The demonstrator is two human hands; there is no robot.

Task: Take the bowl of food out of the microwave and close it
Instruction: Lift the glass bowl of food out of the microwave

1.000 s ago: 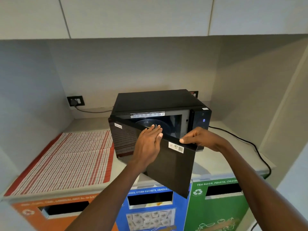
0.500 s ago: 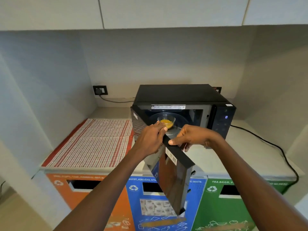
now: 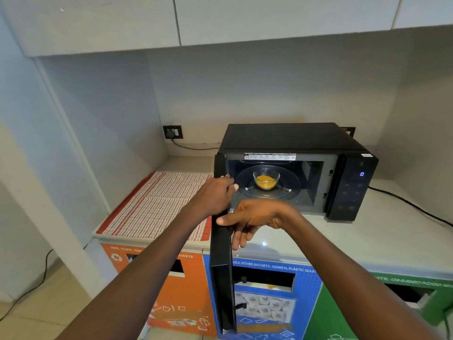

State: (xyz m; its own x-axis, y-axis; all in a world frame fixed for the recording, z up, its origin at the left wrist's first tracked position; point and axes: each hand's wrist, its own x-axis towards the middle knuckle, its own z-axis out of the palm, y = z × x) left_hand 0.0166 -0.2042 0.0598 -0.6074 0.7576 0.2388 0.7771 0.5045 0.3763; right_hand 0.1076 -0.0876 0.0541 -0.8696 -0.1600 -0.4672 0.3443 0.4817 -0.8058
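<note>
A black microwave (image 3: 289, 138) stands on a pale counter, its door (image 3: 221, 261) swung out wide toward me and seen edge-on. Inside, a small glass bowl of yellow food (image 3: 266, 179) sits at the centre of the glass turntable. My left hand (image 3: 215, 192) grips the top edge of the door near the hinge side. My right hand (image 3: 252, 218) rests with thumb and fingers on the door's top edge further out, fingers hanging loose on the inner side. Neither hand touches the bowl.
A red-striped cloth (image 3: 159, 204) lies on the counter left of the microwave. A black cable (image 3: 411, 204) runs off to the right. Below the counter are orange (image 3: 171, 285), blue (image 3: 274, 303) and green (image 3: 367, 310) waste bins. A cupboard hangs overhead.
The door has swung from partly open to fully open with both hands on its top edge. The bowl inside has come into plain view. My head has moved left.
</note>
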